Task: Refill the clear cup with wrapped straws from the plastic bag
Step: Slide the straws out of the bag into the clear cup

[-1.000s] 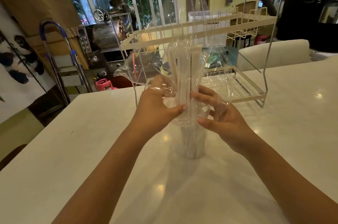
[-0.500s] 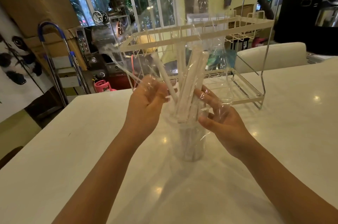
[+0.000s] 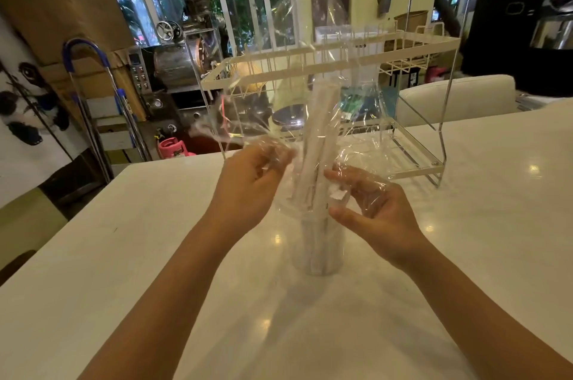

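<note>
Right now everything centres on the clear cup [image 3: 319, 245], which stands upright on the white table [image 3: 124, 271]. Left of the cup, the person's left hand [image 3: 251, 186] is raised above its rim, the fingers curled in a closed grip that pinches a crumpled fold of the plastic bag [image 3: 310, 76]. From that pinch the film stretches up and across over the cup, thin and glossy, rising well above it. Inside the film, a bunch of wrapped straws [image 3: 319, 144] stands nearly upright, leaning slightly, their lower ends down in the cup and their tops still covered by the bag. Right of the cup, the right hand [image 3: 373, 209] is held with the palm turned toward the straws, fingers spread and loosely bent; the film drapes over them, and the grip is open rather than clamped on anything. Behind the cup and further right, a white wire rack [image 3: 412, 48] stands on the table, seen partly through the bag.
</note>
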